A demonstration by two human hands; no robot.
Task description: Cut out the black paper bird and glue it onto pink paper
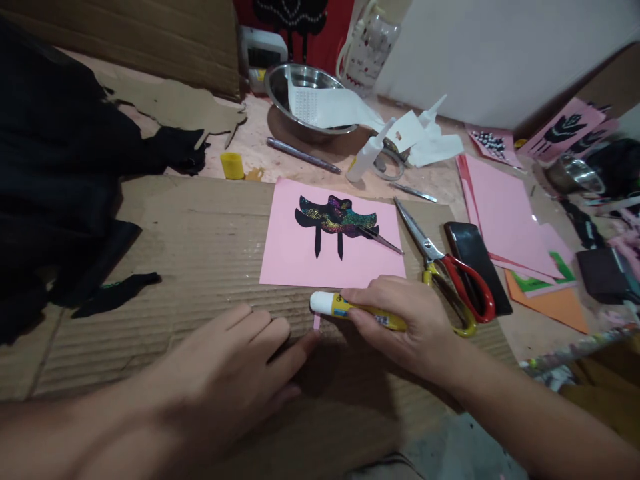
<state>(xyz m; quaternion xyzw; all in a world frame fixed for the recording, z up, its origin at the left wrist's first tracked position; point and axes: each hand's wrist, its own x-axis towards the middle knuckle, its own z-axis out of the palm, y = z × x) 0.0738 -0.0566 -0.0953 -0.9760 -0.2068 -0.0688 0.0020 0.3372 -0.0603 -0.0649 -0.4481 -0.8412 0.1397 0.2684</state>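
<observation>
My right hand (400, 320) grips a yellow glue stick (370, 313) with its white end pointing left. That end lies over the top of a narrow pink paper strip (316, 322) on the cardboard. My left hand (250, 360) has its fingers curled, and its index fingertip presses on the strip's lower end. Just beyond both hands lies a pink paper card (290, 267) bearing a black cut-out (333, 217) with glittery colours and two pointed legs. A pair of tweezers (385, 241) rests on the card's right side.
Scissors (430, 253) and a black phone (477, 267) lie right of the card. Behind stand a metal bowl (280, 83), a glue bottle (367, 157) and a yellow cap (231, 166). Pink sheets (510, 207) lie at right, black material (60, 167) at left. Corrugated cardboard (200, 233) covers the worktop.
</observation>
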